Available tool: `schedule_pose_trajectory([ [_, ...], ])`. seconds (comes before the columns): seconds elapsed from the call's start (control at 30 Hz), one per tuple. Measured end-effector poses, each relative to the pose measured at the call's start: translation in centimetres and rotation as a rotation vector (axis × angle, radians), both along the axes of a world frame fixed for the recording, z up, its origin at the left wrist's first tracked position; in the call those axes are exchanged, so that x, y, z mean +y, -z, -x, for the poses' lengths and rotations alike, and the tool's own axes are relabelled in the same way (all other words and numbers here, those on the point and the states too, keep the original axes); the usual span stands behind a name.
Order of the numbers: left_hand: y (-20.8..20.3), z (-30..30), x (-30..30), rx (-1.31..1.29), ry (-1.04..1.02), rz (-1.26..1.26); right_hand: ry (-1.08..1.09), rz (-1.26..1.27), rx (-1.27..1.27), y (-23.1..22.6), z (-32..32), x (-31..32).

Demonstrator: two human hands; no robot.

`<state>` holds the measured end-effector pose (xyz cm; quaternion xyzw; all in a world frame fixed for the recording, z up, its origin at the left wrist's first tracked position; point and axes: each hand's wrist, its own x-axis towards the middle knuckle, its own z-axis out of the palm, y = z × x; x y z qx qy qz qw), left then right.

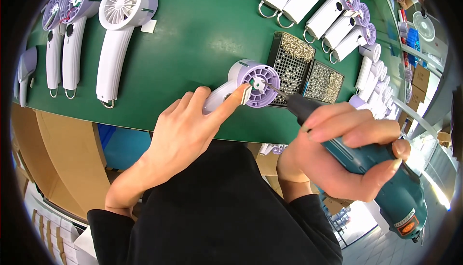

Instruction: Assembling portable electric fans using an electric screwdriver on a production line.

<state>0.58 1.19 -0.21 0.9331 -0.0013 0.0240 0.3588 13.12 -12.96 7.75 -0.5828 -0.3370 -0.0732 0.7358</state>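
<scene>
Gripping a rounded teal screwdriver (pixel 401 198), right hand (pixel 345 156) curled, left hand (pixel 185 120) clasping a ribbed lilac fan (pixel 238 73), gridded screw trays (pixel 291 74) beside it.

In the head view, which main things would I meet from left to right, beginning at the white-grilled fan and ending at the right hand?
White-grilled fan → left hand → held fan → larger black screw tray → right hand. The power screwdriver overlaps the right hand, so I leave it out.
</scene>
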Motion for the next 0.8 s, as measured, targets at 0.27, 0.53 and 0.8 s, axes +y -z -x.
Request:
schedule_pose_trajectory([
  [0.27,0.2,0.1,0.0,-0.014,-0.006,-0.026,-0.056,0.100,0.019,0.5,0.0,1.4],
  [0.53,0.5,0.2,0.1,-0.029,0.015,-0.025,-0.013,0.119,0.048,0.8,0.5,2.4],
  [0.8,0.1,0.3,0.3,0.023,-0.002,0.006,-0.115,0.208,0.148,1.9,0.9,2.5],
])
